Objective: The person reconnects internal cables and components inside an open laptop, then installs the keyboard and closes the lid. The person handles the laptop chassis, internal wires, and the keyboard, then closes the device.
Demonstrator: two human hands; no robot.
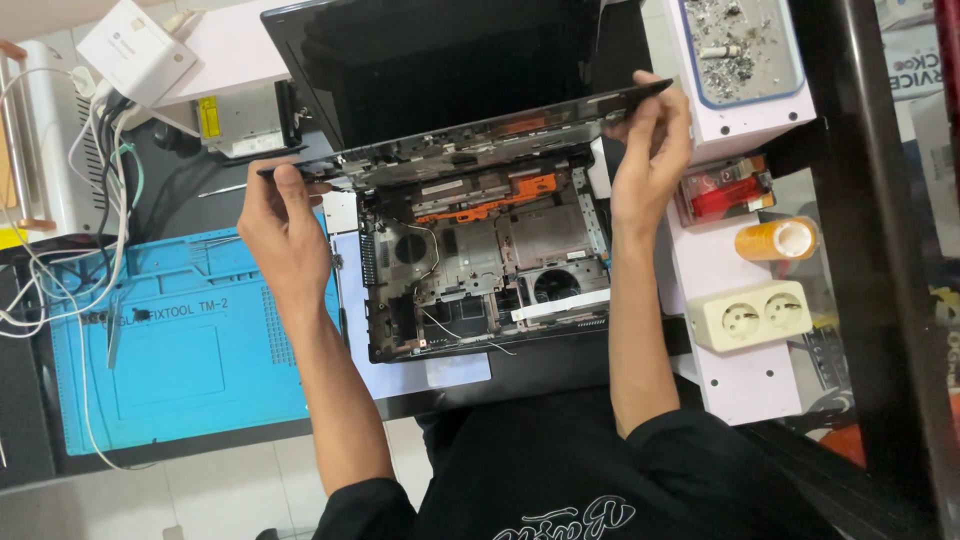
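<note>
At the far left a tangle of white and grey cables (70, 200) spills over the edge of a bright blue rubber work mat (185, 340), which lies flat on the dark bench (30, 420) and reaches just short of the opened laptop. The left hand (283, 225) comes next, its fingers (300, 180) closed around the left end of a thin black plastic top cover panel (470, 130), lifted at a slant above the base. Under that panel sits the black laptop base (480, 270), its inside laid bare: two round fans, grey metal shielding, an orange bracket and thin loose wires, with the black screen lid (440, 60) standing open behind. A gap shows between panel and base, wider toward the near side. The right hand (650, 165) pinches the panel's right end, fingers (655, 110) shut on its edge, close beside a white box with a blue-rimmed tray of grey scraps (745, 55). Further right, crowded along a white shelf, lie a red-and-clear case (725, 190), an orange cylinder (778, 240) and a cream double wall socket (750, 315), leaving little room on that side.
</note>
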